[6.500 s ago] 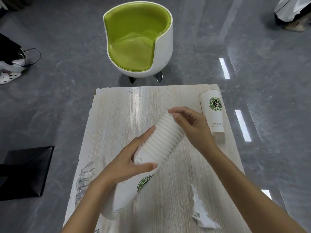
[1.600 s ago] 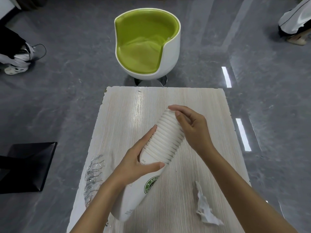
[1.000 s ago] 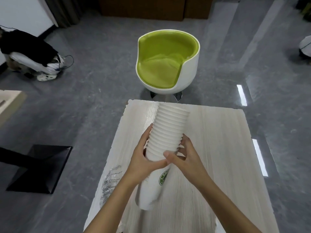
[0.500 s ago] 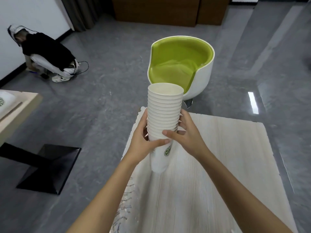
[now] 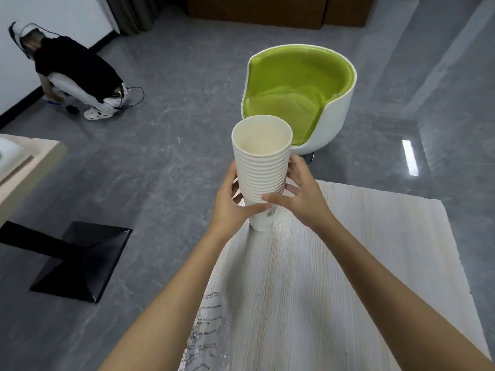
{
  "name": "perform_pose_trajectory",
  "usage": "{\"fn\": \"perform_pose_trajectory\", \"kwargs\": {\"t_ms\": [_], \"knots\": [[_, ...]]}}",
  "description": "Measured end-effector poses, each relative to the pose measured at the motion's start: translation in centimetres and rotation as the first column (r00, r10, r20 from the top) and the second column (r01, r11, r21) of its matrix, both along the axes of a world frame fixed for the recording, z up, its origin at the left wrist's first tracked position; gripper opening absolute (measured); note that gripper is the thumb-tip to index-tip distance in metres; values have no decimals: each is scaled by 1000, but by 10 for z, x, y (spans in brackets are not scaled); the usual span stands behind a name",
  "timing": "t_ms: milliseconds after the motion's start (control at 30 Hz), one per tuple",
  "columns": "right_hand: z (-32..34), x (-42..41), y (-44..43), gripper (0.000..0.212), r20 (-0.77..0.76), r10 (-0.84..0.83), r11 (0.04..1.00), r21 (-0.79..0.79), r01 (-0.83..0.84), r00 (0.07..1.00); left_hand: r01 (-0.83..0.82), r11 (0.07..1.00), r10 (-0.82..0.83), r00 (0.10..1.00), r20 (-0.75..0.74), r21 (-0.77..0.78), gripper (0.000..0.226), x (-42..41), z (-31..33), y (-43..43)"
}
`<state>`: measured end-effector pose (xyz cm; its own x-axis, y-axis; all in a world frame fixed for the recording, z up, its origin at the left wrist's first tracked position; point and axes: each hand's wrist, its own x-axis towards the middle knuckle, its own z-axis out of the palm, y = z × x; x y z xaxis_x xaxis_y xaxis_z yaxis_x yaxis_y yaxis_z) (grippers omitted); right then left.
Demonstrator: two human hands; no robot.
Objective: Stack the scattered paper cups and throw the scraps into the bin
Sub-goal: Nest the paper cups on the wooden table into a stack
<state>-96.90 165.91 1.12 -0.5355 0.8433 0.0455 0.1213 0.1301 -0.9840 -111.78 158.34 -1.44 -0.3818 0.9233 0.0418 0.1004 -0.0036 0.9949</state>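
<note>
- Head view: a stack [image 5: 261, 170] of nested white paper cups stands upright at the far left corner of the pale wood-grain surface [image 5: 348, 263], open mouth up. A green logo shows on the lowest cup.
- The left hand [image 5: 231, 202] grips the stack's left side, its fingers [image 5: 233, 180] curled round the ribbed rims and its thumb across the front.
- The right hand [image 5: 302, 199] holds the right side, its fingers [image 5: 294, 167] spread along the rims, with its thumb tip meeting the left thumb at the front.
- A clear printed wrapper [image 5: 206, 333] lies at the surface's near left edge.
- Beyond the surface's far edge stands a white chair [image 5: 300, 95] with a green seat.
- Far left of the surface, a person [image 5: 75, 76] crouches on the grey floor by the wall.
</note>
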Motion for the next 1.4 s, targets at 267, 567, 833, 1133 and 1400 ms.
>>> {"fn": "perform_pose_trajectory", "kwargs": {"t_ms": [267, 567, 833, 1133, 1400], "knots": [[-2, -2, 0, 85, 30, 13, 999, 46, -14, 999, -1, 1000, 0, 998, -60, -9, 95, -6, -5, 0], [-7, 0, -1, 89, 66, 20, 997, 67, -24, 998, -12, 1000, 11, 997, -77, -20, 87, -3, -2, -3], [-4, 5, -9, 77, 77, -23, 997, 81, 16, 997, -24, 1000, 24, 996, -90, -3, 85, -3, 7, -10], [2, 24, -26, 42, 61, -138, 990, 26, 136, 989, -54, 993, 38, 989, -143, -107, 65, -5, 3, -34], [2, 52, -57, 23, 126, -159, 986, 63, 152, 979, -104, 983, 74, 979, -191, -151, 24, 7, 6, -75]]}}
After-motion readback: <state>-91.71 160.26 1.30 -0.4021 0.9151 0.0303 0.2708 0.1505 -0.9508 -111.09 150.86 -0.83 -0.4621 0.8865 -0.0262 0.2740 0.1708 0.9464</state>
